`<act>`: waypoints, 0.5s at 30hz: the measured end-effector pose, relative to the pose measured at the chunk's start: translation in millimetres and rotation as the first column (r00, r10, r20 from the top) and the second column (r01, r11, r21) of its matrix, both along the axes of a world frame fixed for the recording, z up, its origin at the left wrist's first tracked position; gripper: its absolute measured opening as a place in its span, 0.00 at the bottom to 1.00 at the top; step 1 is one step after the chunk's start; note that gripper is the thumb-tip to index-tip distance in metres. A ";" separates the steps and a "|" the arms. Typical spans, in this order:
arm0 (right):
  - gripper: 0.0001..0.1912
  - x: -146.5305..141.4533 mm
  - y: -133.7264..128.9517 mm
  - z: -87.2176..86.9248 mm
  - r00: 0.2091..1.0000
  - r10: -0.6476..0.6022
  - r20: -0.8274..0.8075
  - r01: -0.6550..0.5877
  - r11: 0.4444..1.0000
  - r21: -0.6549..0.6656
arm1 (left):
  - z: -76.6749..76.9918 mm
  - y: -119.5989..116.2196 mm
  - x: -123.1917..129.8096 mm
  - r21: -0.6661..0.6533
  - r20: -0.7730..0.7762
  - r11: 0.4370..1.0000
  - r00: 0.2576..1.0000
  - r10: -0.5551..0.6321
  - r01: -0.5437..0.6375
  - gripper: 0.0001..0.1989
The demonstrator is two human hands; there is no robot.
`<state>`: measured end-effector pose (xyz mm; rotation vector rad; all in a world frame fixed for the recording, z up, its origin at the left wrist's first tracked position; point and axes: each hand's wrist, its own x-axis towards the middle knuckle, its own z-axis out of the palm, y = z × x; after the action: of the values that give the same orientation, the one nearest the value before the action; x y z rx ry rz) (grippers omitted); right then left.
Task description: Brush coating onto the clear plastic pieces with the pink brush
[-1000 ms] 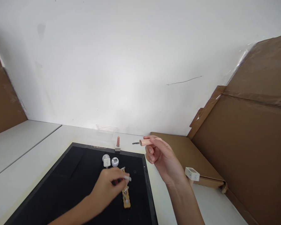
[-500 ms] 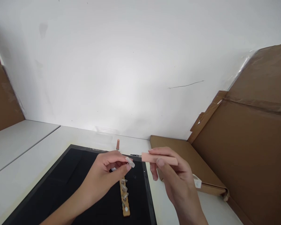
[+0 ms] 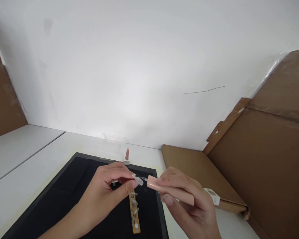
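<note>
My left hand (image 3: 107, 189) pinches a pale, translucent false nail (image 3: 139, 181) between thumb and fingertips, above the black mat. From the right, my right hand (image 3: 200, 207) grips a nail polish brush by its long pinkish cap (image 3: 179, 195). The brush's dark, thin end points left at the false nail; whether the two touch I cannot tell. Below the left fingertips, a tan strip (image 3: 136, 229) lies on the mat with several clear false nails (image 3: 134, 201) standing along it.
A small bottle with a pink cap (image 3: 127, 154) stands at the back edge of the black mat (image 3: 77, 186). On the right are a flat cardboard box (image 3: 186, 157), a white block-like container (image 3: 213, 196) and a tall cardboard panel (image 3: 274, 159). A white wall (image 3: 129, 73) rises behind.
The brush cap in my right hand has turned and dropped slightly, bringing the brush end into view beside the false nail. My left hand has shifted slightly, still holding the nail.
</note>
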<state>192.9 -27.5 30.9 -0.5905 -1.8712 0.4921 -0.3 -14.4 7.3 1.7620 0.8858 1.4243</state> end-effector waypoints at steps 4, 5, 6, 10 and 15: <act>0.20 0.3 0.1 -0.7 0.999 0.010 0.039 -0.010 1.000 0.010 | 0.8 0.1 1.1 0.031 -0.017 0.999 1.000 0.022 -0.022 0.07; 0.20 0.3 -0.1 -0.6 0.999 0.012 0.049 -0.013 1.000 0.011 | 0.8 0.2 1.1 0.037 -0.015 0.999 1.000 0.028 -0.027 0.07; 0.20 0.3 -0.2 -0.3 0.998 0.014 0.056 -0.014 1.000 0.012 | 0.7 0.4 1.1 0.046 -0.010 0.998 0.999 0.032 -0.031 0.06; 0.18 0.7 0.1 3.4 0.997 0.001 0.075 -0.004 0.999 0.046 | 0.4 0.6 1.0 0.078 -0.003 0.996 0.999 0.047 -0.046 0.06; 0.17 2.6 1.7 4.7 0.994 0.005 0.108 -0.020 0.991 0.135 | 0.8 -0.3 0.7 0.130 -0.039 0.990 0.997 0.060 -0.055 0.08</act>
<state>195.5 -25.8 35.6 -0.5225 -1.9937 0.3430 0.4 -14.7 8.2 1.8825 0.8915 1.5154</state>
